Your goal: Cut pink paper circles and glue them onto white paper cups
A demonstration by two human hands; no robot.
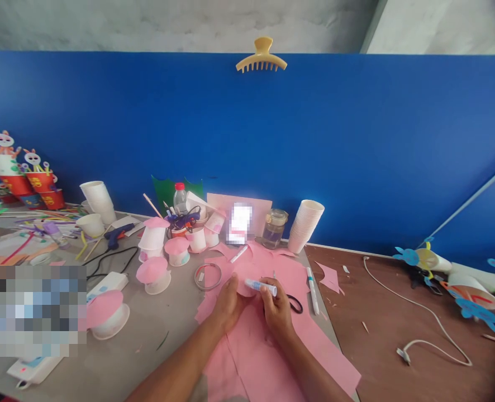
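My right hand (277, 309) is closed around a white glue stick with a blue cap (260, 286), held sideways over pink paper sheets (264, 357) on the grey table (147, 335). My left hand (229, 304) presses a round pink paper piece (247, 277) with curled fingers, just left of the glue stick. Black scissors (295, 304) lie partly hidden behind my right hand.
Pink-topped paper cups (153, 274) stand to the left, cup stacks (305, 225) (99, 201) at the back, a glass jar (274, 228), a water bottle (180, 198), a tape ring (208, 276), a white pen (312, 283). A white cable (419, 312) lies on the brown table on the right. A blue partition (247, 139) rises behind.
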